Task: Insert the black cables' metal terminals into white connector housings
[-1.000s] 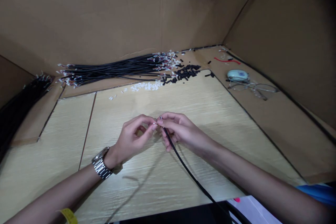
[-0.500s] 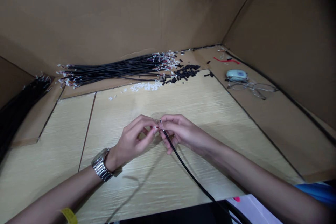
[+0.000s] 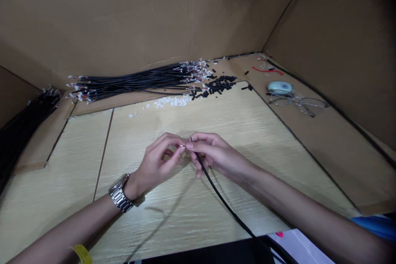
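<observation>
the right hand (image 3: 213, 154) has its grip pinched on the end of a black cable (image 3: 222, 200), thumb and forefinger closed just behind the tip, the other fingers curled under it. the left hand (image 3: 157, 161) meets it fingertip to fingertip, its grip closed on a tiny white piece (image 3: 182, 146) at the cable's end; what exactly that piece is, is too small to tell. both hands hover just above the pale wood-grain table (image 3: 262, 140), near its middle. from the right hand the cable runs down and to the right, off the near edge of the table. the left wrist wears a metal watch (image 3: 120, 193), and a yellow band (image 3: 82, 253) shows farther down that forearm.

well beyond the hands, along the far edge of the table, lies a long bundle of black cables (image 3: 133, 80) with white and red ends. just in front of it is a scatter of small white bits (image 3: 171, 101), and beside those a heap of short black sleeves (image 3: 218, 85). to the far right, on the cardboard floor of the surround, lie a pair of glasses (image 3: 298, 104), a small pale blue object (image 3: 280, 87) touching them, and a red strip (image 3: 267, 70). another dark bundle (image 3: 23, 126) lies at the far left. cardboard walls (image 3: 123, 16) enclose the whole place.
</observation>
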Motion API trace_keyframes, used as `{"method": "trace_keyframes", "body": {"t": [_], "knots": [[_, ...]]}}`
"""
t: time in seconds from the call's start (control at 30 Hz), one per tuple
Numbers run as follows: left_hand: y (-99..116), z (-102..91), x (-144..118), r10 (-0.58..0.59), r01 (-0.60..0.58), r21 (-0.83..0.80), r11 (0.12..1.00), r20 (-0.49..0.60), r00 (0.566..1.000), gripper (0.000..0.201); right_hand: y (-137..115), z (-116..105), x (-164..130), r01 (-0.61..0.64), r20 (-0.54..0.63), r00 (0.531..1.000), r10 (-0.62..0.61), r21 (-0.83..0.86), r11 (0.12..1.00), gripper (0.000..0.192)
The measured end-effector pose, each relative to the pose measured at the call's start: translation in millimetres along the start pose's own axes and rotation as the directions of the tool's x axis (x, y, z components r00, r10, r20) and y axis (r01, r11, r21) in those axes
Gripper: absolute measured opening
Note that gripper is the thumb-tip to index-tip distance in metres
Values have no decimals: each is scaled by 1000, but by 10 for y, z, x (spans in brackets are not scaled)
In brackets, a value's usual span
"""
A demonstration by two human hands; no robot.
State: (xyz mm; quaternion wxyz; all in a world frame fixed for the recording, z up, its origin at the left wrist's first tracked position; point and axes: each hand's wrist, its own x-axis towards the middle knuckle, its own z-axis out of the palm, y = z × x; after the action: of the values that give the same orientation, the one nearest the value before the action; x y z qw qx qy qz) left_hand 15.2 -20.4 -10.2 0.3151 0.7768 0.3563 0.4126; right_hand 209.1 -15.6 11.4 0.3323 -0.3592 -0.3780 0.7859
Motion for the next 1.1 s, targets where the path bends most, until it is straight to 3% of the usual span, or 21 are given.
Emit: {"method": "trace_keyframes", "body": {"t": [0.17,0.27,0.37,0.47,0.8,1.0,1.1], "knots": [[40,-1,19,-212,218,-187,958,52,976,12,59,44,16,165,-73,983,-167,-33,986,21],[29,-22,79,-363,397,-431,810,163,917,16,85,81,20,256,-92,961,-262,-66,964,23],[-17,-49,129,-409,489,-550,677,272,871,17,100,103,25,303,-88,947,-309,-70,950,25],[-48,-60,129,-389,477,-601,641,281,877,14,112,93,37,294,-73,951,-300,-82,952,24],[22,11,64,-370,396,-527,752,160,915,14,151,60,55,289,-69,952,-298,-119,950,24],[23,41,2,-293,290,-392,873,54,955,14,123,70,48,185,-45,982,-183,33,982,22],[35,30,-3,-295,291,-369,883,47,954,14,121,71,44,166,-31,986,-166,10,986,22]]}}
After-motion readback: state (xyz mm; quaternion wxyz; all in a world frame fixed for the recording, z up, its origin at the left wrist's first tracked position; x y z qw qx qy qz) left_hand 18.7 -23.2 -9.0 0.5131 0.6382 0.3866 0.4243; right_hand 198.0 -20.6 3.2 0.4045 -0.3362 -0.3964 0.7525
